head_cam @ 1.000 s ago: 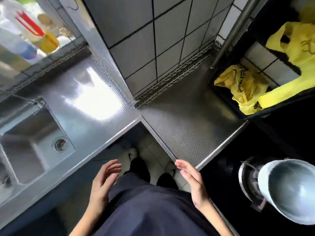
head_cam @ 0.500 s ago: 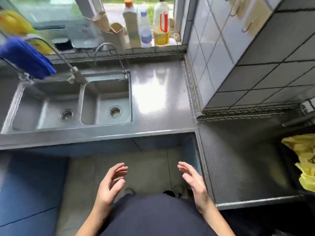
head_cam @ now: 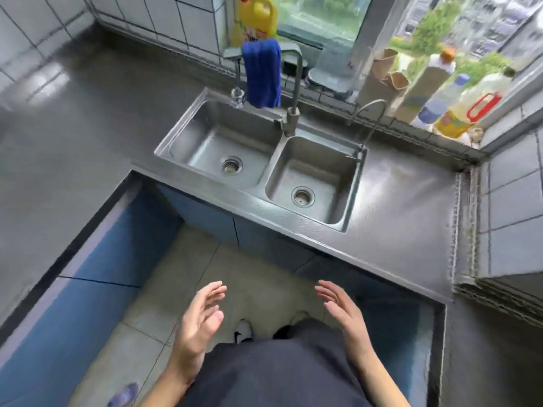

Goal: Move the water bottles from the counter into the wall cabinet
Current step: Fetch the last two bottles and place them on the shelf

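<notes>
My left hand (head_cam: 197,324) and my right hand (head_cam: 342,314) hover empty in front of my body, palms facing each other, fingers relaxed and apart. They are low over the floor, short of the steel counter (head_cam: 405,218). Several bottles stand on the window sill at the far right: a clear bottle with a blue label (head_cam: 440,98), a white one with an orange cap (head_cam: 426,80) and an oil jug with a red handle (head_cam: 470,107). No wall cabinet is in view.
A double steel sink (head_cam: 264,165) sits in the counter ahead, with a tall tap (head_cam: 293,92) and a blue cloth (head_cam: 261,74) hanging over it. A yellow jug (head_cam: 258,16) stands behind. Dark counter (head_cam: 58,127) runs along the left, blue cabinet fronts (head_cam: 102,254) below.
The view has swung left from the corner with the yellow bags to the sink and window. Both hands stay empty in front of my body, in much the same pose.
</notes>
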Demonstrator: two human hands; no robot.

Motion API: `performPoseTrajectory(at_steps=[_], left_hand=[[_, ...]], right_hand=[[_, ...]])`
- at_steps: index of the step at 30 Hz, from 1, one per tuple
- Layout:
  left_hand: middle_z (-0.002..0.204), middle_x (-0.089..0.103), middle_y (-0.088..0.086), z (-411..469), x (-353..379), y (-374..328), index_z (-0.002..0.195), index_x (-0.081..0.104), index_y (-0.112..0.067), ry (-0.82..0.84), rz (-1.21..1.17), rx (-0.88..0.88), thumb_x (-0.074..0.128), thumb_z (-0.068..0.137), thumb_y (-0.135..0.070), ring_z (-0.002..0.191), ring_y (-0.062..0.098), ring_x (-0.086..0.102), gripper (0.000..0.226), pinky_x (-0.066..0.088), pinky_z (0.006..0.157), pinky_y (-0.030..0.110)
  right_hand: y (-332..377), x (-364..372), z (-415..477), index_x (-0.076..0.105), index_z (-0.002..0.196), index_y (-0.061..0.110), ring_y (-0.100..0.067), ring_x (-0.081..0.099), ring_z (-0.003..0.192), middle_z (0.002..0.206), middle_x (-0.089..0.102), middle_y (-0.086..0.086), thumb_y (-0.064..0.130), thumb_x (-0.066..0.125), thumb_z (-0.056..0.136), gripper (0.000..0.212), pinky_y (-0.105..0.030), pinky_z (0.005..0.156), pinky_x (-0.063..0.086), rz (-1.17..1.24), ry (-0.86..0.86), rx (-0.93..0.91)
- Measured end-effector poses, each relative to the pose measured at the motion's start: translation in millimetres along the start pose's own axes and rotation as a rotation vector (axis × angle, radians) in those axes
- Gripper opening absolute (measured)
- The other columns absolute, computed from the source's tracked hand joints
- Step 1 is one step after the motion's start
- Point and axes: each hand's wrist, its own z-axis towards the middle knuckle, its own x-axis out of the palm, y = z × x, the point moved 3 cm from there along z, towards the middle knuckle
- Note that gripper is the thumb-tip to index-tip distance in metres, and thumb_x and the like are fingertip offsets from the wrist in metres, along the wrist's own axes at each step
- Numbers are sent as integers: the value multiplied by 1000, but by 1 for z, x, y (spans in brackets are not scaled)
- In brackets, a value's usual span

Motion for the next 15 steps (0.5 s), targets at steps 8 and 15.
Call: performPoseTrajectory(at_steps=[8,15], left_hand=[[141,69,-7,3,-64,6,143,59,-24,-322,-116,-61,61,85,-52,134,12,63,65,46,113,37],[138,70,2,7,-119,-3,143,58,-24,-782,-213,-82,59,88,-49,134,18,63,61,45,112,38]], right_hand=[[30,79,98,72,130,18,-22,68,128,129,77,-4,26,64,91,40,-33,113,49,-171,265,58],[84,217,184,75,127,31,-13,66,131,132,76,3,42,69,90,39,-21,107,50,-307,670,52]])
